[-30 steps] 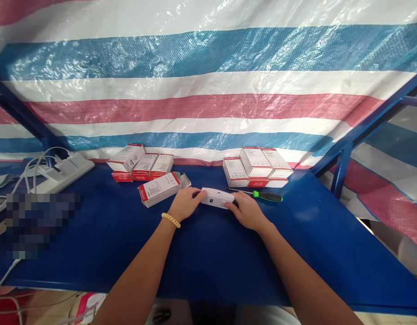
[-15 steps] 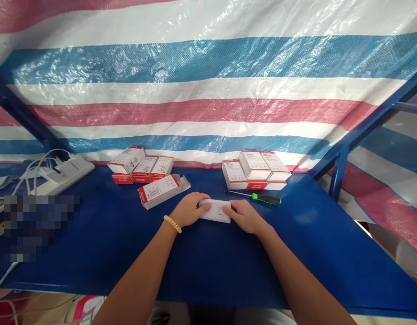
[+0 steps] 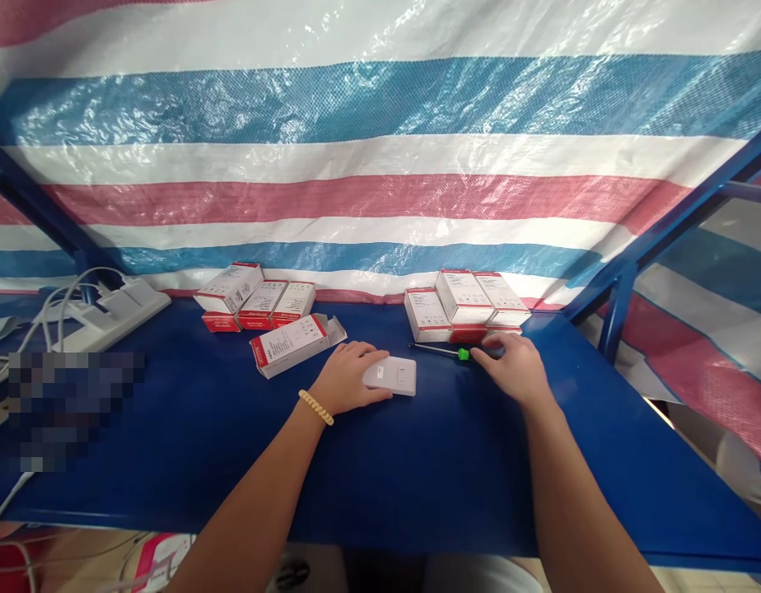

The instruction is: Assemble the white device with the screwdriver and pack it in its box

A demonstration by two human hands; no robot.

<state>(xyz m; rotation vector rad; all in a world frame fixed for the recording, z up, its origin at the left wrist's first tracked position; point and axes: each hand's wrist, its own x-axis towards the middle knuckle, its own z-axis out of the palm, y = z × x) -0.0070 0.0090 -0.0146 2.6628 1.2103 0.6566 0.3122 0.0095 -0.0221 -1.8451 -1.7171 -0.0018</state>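
Note:
A flat white plastic case (image 3: 403, 375) with a small rectangular mark lies on the blue table. My left hand (image 3: 349, 377), a beaded bracelet at its wrist, grips the case's left end between thumb and fingers. To the right, my right hand (image 3: 510, 362) is closed around the handle of a screwdriver (image 3: 463, 354). The thin shaft points left and a green collar shows, while the rest of the handle is hidden under the hand. Just beyond my left hand lies a red-and-white carton (image 3: 292, 344) with its end flap open.
Small red-and-white cartons are stacked at the back left (image 3: 231, 288) and back right (image 3: 464, 296). A white power strip (image 3: 124, 309) with plugs and cables occupies the far left. Behind the blue table (image 3: 405, 478) hangs a striped plastic sheet (image 3: 380, 198), between blue metal posts.
My right hand has let go of the white case and moved right onto the screwdriver's handle. My left hand keeps hold of the case.

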